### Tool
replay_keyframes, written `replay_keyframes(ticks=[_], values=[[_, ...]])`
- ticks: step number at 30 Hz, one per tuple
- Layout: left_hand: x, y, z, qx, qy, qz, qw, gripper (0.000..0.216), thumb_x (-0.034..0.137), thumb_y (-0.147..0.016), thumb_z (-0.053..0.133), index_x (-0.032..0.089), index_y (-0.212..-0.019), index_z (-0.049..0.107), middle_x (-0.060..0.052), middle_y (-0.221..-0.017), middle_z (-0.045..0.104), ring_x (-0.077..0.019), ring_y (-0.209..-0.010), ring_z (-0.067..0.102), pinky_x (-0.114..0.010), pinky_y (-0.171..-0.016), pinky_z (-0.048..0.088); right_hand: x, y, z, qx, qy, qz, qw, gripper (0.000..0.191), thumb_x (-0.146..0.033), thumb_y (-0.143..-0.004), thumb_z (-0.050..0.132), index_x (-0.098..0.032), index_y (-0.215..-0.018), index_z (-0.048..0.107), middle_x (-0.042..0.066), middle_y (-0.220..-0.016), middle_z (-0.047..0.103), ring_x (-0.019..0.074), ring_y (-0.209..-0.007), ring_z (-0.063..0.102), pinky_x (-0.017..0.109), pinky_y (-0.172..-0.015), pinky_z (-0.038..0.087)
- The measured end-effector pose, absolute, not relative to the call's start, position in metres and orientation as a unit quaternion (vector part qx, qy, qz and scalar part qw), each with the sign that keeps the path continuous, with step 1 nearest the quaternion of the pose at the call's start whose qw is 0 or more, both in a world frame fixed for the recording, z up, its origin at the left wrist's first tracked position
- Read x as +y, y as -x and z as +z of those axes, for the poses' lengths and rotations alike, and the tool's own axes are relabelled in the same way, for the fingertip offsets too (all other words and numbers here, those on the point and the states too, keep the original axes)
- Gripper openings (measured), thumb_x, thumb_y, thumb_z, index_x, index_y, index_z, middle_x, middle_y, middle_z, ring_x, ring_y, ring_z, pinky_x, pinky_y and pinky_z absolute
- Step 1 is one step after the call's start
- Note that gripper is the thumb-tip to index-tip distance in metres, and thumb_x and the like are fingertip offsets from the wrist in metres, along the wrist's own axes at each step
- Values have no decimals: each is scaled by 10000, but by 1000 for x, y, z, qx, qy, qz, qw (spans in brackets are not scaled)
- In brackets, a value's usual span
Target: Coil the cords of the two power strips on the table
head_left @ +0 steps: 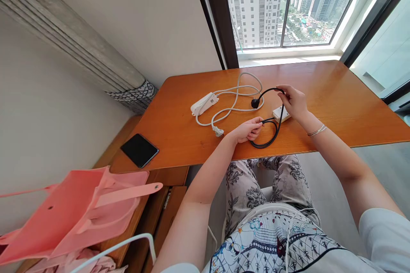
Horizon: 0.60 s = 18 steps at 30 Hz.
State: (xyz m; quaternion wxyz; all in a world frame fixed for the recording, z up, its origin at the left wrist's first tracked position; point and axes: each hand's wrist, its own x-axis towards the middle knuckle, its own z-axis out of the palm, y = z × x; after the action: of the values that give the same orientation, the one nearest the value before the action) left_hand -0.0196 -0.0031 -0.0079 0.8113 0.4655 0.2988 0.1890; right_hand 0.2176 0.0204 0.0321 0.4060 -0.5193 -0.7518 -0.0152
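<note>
A black power cord [273, 140] runs between my two hands above the wooden table, partly looped near its front edge. My left hand [248, 130] pinches the coiled part of it. Higher and to the right, my right hand [293, 100] grips the stretch leading to the black plug [255, 103], which rests on the tabletop. Just under my right hand lies a small white box [281, 114], partly hidden by the hand and cord. A white power strip [204, 104] sits to the left, its white cable [229, 111] spread in loops and ending in a white plug [218, 131].
A black smartphone [139, 150] lies at the left end of the wooden table [346, 106]. Beside it, a pink bag [80, 213] sits over open wooden drawers [169, 209]. Behind the table are a window [285, 8] and a tied curtain [83, 47].
</note>
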Motion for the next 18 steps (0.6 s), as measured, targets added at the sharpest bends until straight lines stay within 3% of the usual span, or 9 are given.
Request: replay_keyframes(ticks=[4,18], values=[[-4,18,-10,308,-492,196,791,244,356,-900,689,224,-906,484,121,-566,281,-32,-379,159,-105,-366,135,24,-204,33,-808,486,-46,330,373,-373,-1063,406,-189,-1219,690,100,-1009,781,214,-873,706,313,-840,513],[-6,15,-9,317,-520,234,758,265,398,-882,701,216,-895,509,116,-554,278,-37,-407,148,-116,-381,154,35,-172,36,-867,416,-56,270,431,-351,-1100,329,-193,-1306,673,110,-1190,753,200,-1055,684,304,-923,500]])
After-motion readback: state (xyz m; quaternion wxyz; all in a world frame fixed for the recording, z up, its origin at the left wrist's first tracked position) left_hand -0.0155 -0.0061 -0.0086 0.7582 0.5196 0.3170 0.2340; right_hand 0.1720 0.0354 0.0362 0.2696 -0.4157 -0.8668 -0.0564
